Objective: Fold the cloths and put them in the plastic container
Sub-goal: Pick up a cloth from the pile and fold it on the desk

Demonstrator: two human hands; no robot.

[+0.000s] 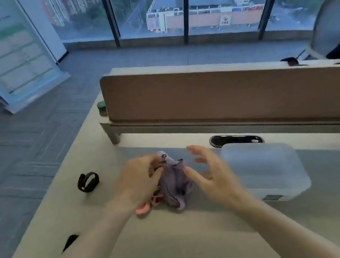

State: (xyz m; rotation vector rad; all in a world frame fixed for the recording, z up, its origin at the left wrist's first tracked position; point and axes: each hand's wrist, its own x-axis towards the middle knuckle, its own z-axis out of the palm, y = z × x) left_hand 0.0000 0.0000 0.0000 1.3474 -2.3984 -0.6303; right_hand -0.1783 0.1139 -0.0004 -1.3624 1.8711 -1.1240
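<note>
Cloths [176, 185]: bunched lilac fabric with pink trim, lay on worktop [181, 247] between the hands | Left hand [138, 180]: fingers clenched on the bundle's top | Right hand [211, 176]: fingers spread, gripping nothing, just beside the cloths | Plastic container [266, 170]: translucent, immediately right | Black wristband [88, 182]: well apart, left.

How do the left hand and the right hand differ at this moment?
The left hand is closed on the cloth; the right hand is open, fingers spread. The left grips the bundle from its left; the right is at its right, in front of the container. Both are above the desk.
</note>
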